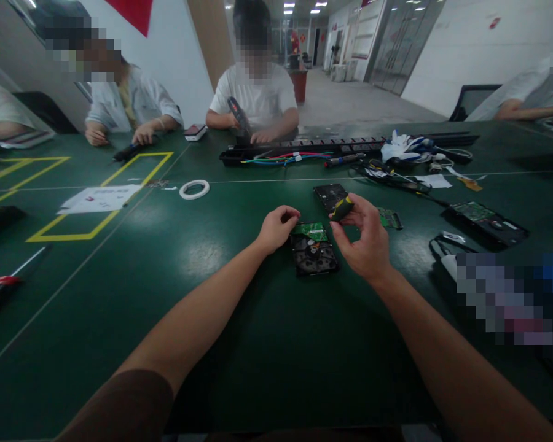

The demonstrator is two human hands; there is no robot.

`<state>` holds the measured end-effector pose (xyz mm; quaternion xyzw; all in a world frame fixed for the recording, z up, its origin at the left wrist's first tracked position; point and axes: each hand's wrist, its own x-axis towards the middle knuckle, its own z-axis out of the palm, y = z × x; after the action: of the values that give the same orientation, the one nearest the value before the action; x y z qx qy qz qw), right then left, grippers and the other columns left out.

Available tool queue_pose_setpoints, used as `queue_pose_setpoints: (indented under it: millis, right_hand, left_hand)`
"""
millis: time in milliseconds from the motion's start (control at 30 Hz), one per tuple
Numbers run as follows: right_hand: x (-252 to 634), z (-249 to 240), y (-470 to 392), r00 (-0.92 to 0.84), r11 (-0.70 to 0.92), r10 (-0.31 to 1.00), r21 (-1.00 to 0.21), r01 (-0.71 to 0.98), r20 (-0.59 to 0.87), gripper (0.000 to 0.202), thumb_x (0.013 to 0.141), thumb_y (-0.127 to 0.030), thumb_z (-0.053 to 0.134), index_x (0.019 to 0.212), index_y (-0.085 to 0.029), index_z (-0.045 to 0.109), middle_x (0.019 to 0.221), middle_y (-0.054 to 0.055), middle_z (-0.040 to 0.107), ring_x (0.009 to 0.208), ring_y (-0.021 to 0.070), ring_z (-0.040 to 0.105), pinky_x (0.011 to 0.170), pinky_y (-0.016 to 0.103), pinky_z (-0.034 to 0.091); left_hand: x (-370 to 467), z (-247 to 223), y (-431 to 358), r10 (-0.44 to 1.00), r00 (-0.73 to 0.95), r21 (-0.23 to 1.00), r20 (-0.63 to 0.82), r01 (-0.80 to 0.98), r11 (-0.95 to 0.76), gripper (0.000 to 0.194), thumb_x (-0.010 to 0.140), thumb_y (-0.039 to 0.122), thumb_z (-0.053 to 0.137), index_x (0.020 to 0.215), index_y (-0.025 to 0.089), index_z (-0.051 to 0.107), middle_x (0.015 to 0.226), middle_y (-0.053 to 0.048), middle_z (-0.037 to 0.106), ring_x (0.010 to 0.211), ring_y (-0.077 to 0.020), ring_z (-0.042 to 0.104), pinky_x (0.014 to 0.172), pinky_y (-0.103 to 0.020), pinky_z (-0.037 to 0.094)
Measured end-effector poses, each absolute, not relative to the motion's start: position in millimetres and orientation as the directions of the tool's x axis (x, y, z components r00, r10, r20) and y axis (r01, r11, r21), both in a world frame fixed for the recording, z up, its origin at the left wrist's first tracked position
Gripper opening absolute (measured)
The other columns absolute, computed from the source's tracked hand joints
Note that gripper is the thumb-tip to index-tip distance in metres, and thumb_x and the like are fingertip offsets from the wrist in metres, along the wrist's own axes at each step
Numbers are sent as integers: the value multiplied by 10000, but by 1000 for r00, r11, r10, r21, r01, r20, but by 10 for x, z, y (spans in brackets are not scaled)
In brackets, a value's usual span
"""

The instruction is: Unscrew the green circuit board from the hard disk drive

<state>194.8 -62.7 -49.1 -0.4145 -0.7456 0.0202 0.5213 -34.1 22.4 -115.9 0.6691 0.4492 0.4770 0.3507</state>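
Observation:
A black hard drive (315,256) with a green circuit board (312,231) at its far end lies on the table between my hands. My left hand (279,229) has its fingers pressed together at the board's left edge; what they hold, if anything, is hidden. Above the drive's right side, my right hand (365,236) grips a screwdriver (342,209) by its black and yellow handle. The tool's shaft cannot be made out. Behind it lies a second hard drive (328,195), and a loose circuit board (390,218) rests right of my right hand.
The green table (203,344) holds a white tape roll (194,189) and a red-handled screwdriver (4,285) at left. Cables and a black rail (313,146) run along the back. Another drive (486,222) lies at right. Several people sit around the table.

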Motion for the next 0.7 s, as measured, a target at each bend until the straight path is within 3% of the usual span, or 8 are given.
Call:
queue_pose_setpoints:
  millis: [233,433,700]
  right_hand:
    - [1961,-503,-627,-113,655,621,-434,619,776,702,899,-248,699,1525,-341,395,1371,91,639,906,235,744,824,469,695]
    - [1979,-508,-624,-149,662,592,-373,650,792,719,900,-227,688,1540,-375,396,1390,76,631,918,244,730,849,504,686]
    - [1964,-500,-631,-115,656,604,-411,633,788,739,890,-195,678,1547,-341,371,1412,96,623,956,247,751,903,495,674]
  left_hand:
    - [-337,-1191,255,948,156,949,277,110,-295,188,917,100,574,1036,164,705,1059,-73,765,938,-168,730,929,-359,595]
    - [-335,-1189,246,947,163,951,278,92,-295,189,899,85,585,1025,159,705,1046,-78,764,928,-169,728,919,-364,597]
    - [-344,-1188,246,943,173,945,284,118,-306,186,910,92,581,1028,165,704,1062,-76,763,923,-171,729,909,-364,603]
